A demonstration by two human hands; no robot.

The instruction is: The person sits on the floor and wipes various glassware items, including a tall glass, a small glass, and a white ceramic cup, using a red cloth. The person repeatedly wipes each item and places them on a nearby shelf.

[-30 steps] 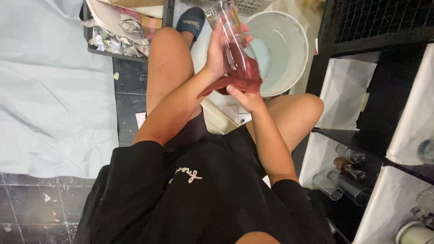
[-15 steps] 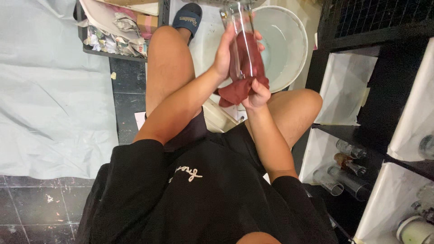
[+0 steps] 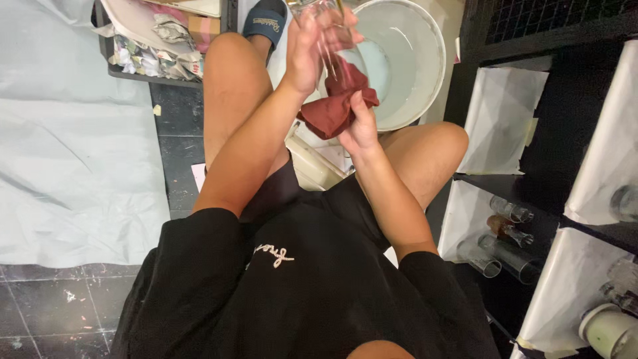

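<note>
I sit with bare knees apart and look down at my hands. My left hand point(image 3: 311, 50) is wrapped around a tall clear glass point(image 3: 327, 33), held upright near the top of the view. My right hand point(image 3: 359, 126) grips a dark red cloth point(image 3: 335, 106) bunched just under the glass and touching its lower part. Both hands are above the edge of a white basin point(image 3: 425, 60) that holds some water.
A black shelf unit point(image 3: 531, 193) lined with white paper stands at the right, with clear glass bottles point(image 3: 502, 233) lying in it. A pale sheet point(image 3: 66, 153) covers the floor at the left. A tray of crumpled paper point(image 3: 159, 46) sits at top left.
My left hand has lifted the glass higher and further away. The red cloth has come down out of the glass and is now bunched below it in my right hand.
</note>
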